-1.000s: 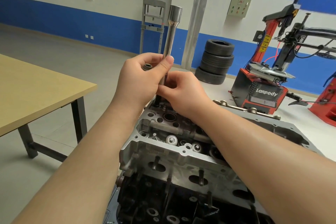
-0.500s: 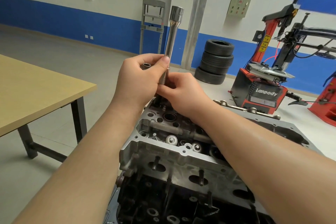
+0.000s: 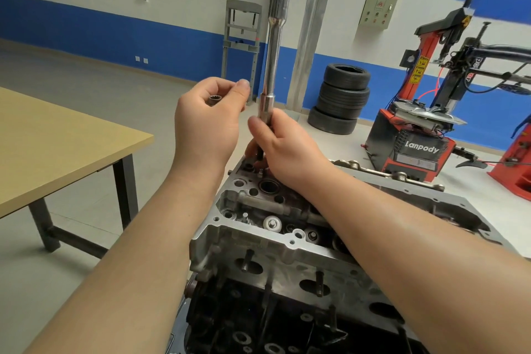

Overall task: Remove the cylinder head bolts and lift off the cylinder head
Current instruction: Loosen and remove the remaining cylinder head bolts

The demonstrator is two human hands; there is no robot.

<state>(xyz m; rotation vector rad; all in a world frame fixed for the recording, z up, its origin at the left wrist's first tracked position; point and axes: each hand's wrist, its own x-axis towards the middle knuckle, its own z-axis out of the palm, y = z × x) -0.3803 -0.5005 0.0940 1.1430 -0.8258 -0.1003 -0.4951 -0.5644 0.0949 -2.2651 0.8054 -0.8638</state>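
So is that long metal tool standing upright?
Nearly upright: the long metal tool rises from the right hand above the cylinder head.

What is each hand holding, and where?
The right hand grips the long metal tool near its bottom end. The left hand holds a small socket in its curled fingers.

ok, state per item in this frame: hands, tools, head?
left hand: holds a small socket, clear of the extension
small socket: in the left hand, open end showing
right hand: fingers grip the extension's lower end
extension: upright above the head's far end
cylinder head: on the block, not lifted
tyres: stacked by the wall
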